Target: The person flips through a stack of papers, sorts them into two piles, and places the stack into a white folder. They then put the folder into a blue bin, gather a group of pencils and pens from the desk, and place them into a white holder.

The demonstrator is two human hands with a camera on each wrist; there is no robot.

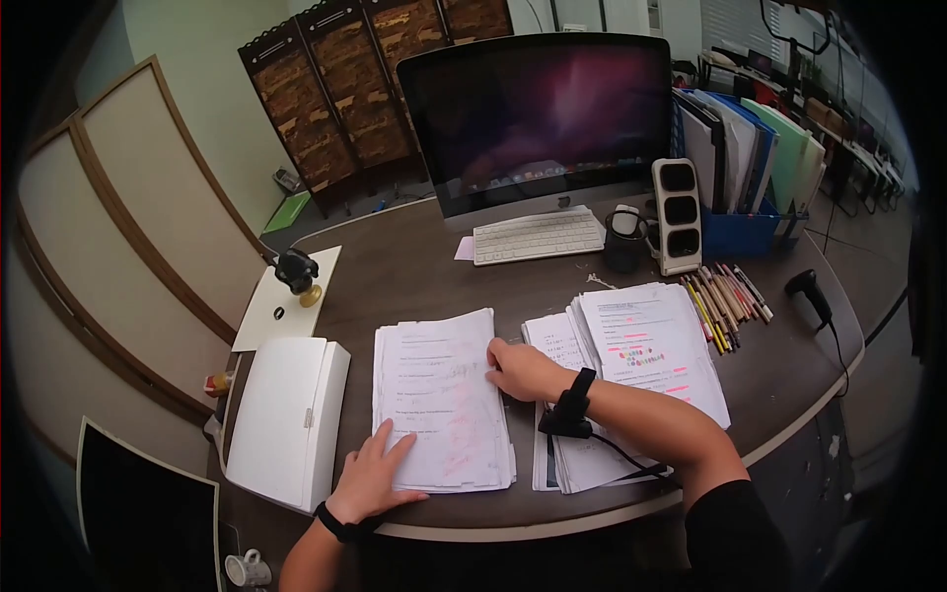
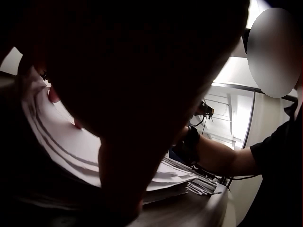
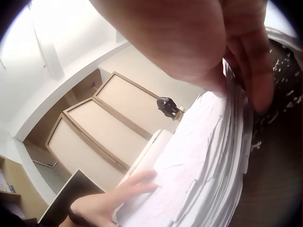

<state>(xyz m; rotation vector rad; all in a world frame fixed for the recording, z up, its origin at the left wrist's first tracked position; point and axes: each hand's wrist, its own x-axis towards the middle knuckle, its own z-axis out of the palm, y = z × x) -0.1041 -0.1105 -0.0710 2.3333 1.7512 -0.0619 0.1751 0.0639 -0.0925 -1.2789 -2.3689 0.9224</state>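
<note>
A thick stack of printed sheets (image 1: 444,395) lies on the desk, its top page smudged pink. My left hand (image 1: 367,481) rests on its lower left edge with fingers spread; the left wrist view shows that hand dark and close over the sheets (image 2: 71,137). At the stack's upper right edge, my right hand (image 1: 531,370) has curled fingers. The right wrist view shows the right thumb at the top edge of the layered sheets (image 3: 189,156) and the right hand's fingers (image 3: 258,80) down along their side. How many sheets it grips is hidden.
A second paper pile (image 1: 646,345) with pink marks lies under my right forearm. Pens and pencils (image 1: 725,306), a keyboard (image 1: 538,237), a monitor (image 1: 543,118) and a black handheld device (image 1: 811,296) stand or lie beyond. A white box-like device (image 1: 281,419) sits left; a mug (image 1: 249,568) is lower left.
</note>
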